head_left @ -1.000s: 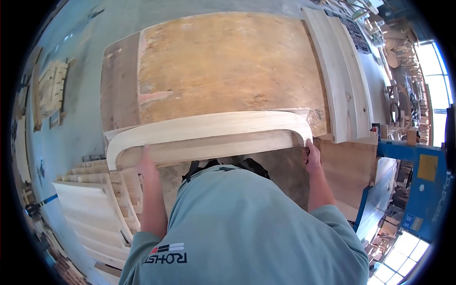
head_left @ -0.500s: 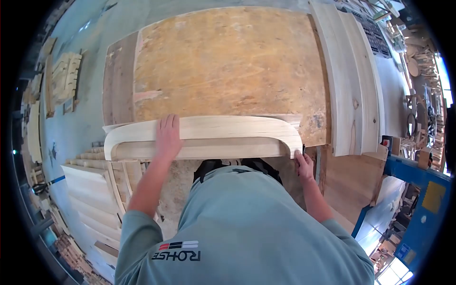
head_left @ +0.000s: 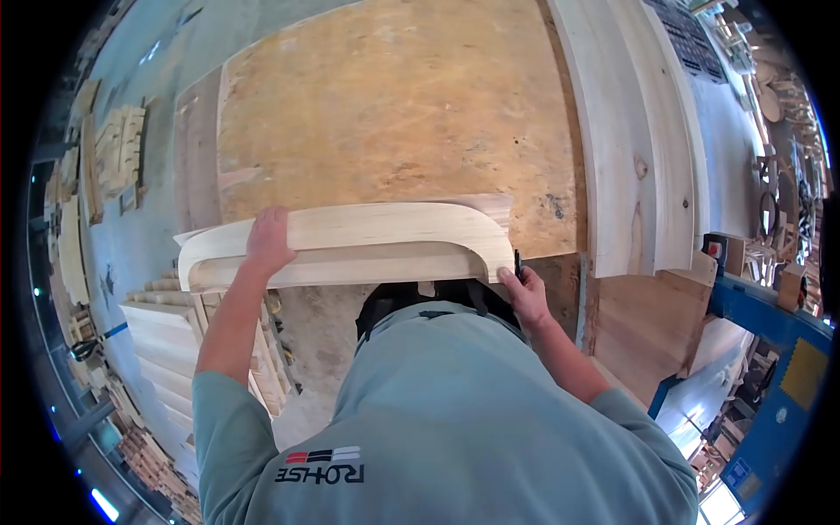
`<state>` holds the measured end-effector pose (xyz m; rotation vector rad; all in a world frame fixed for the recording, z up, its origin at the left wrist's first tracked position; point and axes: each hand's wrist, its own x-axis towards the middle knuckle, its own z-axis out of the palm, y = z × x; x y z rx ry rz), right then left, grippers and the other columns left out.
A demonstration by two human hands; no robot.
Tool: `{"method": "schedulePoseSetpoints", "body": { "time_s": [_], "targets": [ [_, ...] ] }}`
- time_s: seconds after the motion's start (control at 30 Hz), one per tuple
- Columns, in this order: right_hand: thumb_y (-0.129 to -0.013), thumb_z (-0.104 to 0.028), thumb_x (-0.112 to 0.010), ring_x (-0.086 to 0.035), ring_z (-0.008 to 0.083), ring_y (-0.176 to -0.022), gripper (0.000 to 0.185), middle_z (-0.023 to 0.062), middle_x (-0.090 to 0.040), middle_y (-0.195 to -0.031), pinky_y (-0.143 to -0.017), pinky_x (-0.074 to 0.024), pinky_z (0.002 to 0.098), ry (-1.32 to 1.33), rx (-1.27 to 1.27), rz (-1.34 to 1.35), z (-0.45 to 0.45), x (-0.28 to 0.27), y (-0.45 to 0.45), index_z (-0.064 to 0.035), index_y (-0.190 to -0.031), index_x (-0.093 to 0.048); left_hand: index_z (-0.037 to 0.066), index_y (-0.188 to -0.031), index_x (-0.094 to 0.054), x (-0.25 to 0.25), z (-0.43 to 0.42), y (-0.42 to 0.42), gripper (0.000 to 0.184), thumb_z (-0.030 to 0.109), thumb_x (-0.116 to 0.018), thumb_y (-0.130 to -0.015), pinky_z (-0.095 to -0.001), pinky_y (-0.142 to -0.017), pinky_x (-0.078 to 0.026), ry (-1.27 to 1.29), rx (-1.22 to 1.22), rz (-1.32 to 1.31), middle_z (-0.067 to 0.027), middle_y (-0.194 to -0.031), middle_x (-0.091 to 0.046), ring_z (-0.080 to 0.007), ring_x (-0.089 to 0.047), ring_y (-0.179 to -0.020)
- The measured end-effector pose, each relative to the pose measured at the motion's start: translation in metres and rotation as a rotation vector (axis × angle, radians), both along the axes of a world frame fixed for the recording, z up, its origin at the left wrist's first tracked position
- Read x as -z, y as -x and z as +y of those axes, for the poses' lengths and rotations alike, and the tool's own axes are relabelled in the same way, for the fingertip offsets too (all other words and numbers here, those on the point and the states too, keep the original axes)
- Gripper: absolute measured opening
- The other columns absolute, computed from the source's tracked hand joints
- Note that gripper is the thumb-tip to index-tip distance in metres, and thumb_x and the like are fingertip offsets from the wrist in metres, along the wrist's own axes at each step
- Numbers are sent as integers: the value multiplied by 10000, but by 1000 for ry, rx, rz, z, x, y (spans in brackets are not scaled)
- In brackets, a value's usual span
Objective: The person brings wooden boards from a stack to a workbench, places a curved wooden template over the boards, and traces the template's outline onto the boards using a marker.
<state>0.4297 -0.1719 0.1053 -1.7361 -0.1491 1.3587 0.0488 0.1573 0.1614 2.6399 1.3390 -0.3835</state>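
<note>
A pale, arch-shaped wooden piece (head_left: 376,226) lies over a straight wooden board (head_left: 350,269) at the near edge of the worktop. My left hand (head_left: 271,241) rests flat across the arch's left part, with its fingertips at the far edge. At the right end, my right hand (head_left: 527,297) is closed around a slim black pen (head_left: 518,262), which points up beside the arch's outer edge. The thumb of that hand is at the arch's right tip. The pen's tip is too small to make out clearly.
The plywood worktop (head_left: 394,114) stretches away ahead. Long wide boards (head_left: 612,140) stand along its right side. Stacked wooden panels (head_left: 162,341) are at lower left, and a blue metal frame (head_left: 770,319) is at right. A wooden pallet (head_left: 118,153) lies on the floor at left.
The view has shifted, and the arch, the board and both hands appear farther left. My right hand has turned, with the pen now standing just outside the arch's right end.
</note>
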Motion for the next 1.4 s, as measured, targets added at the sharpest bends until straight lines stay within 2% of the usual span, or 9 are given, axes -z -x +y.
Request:
{"method": "schedulePoseSetpoints", "body": {
  "time_s": [0.1,0.47,0.77,0.87,0.93,0.97,1.07,1.23,1.4],
  "targets": [
    [-884,-327,-733,-568,80,-792,382,14,-654,-879,-718,-454,231,2,-17,-8,2,-2,1,17,-1016,-633,41,-1190,-514,-7,4,-1,679,127,-809,-584,-419,-1004,-452,55,-33,18,-165,-1179,-543,-350,-518,-1155],
    [-858,-412,-739,-464,64,-588,468,-21,-556,-719,-504,-369,238,89,-78,1,6,-15,-3,12,-1018,-624,24,-1163,-503,10,7,6,697,110,-811,-544,-430,-995,-455,18,39,-21,-191,-1159,-541,-375,-524,-1127],
    [-838,-457,-749,-539,90,-742,559,27,-624,-862,-637,-466,258,126,-142,-67,0,-5,-6,48,-1051,-638,19,-1152,-503,6,4,4,694,86,-811,-534,-421,-1039,-419,7,34,-8,-186,-1185,-539,-366,-500,-1169],
    [-857,-469,-737,-406,49,-529,501,-38,-536,-723,-455,-305,221,48,-113,-77,-4,-2,-4,-16,-1044,-634,26,-1181,-489,12,6,8,762,108,-844,-512,-421,-1050,-411,1,38,7,-182,-1197,-530,-368,-486,-1185],
    [-837,-420,-762,-555,103,-788,545,38,-632,-895,-699,-477,261,34,-112,-49,-5,-4,-5,53,-1076,-634,26,-1168,-490,14,6,9,755,108,-843,-506,-418,-1047,-413,-28,51,26,-179,-1181,-531,-367,-491,-1169],
    [-837,-420,-762,-555,103,-788,545,38,-632,-895,-699,-477,261,39,-109,-46,-7,-8,-6,53,-1076,-634,26,-1168,-490,13,6,8,755,108,-843,-506,-418,-1047,-413,-23,54,29,-179,-1181,-531,-367,-491,-1169],
    [-886,-308,-728,-556,110,-796,398,33,-626,-897,-688,-471,283,41,-16,-100,-19,-5,-19,43,-1049,-634,25,-1157,-492,12,6,6,748,110,-842,-502,-414,-1044,-415,-4,37,57,-178,-1176,-530,-365,-495,-1160],
    [-978,-352,-587,-499,72,-620,361,14,-570,-708,-567,-400,238,-15,234,-142,-10,-29,-61,-14,-866,-643,1,-1167,-501,9,4,6,728,120,-840,-533,-458,-1115,-351,-58,73,44,-224,-1210,-530,-403,-484,-1203],
    [-1013,-332,-531,-476,61,-572,380,-6,-542,-644,-521,-371,235,-116,116,-296,56,-60,-68,-27,-827,-659,-7,-1147,-510,6,8,2,715,128,-842,-528,-487,-1130,-327,-6,44,56,-227,-1175,-546,-405,-495,-1185]
  ]
}}
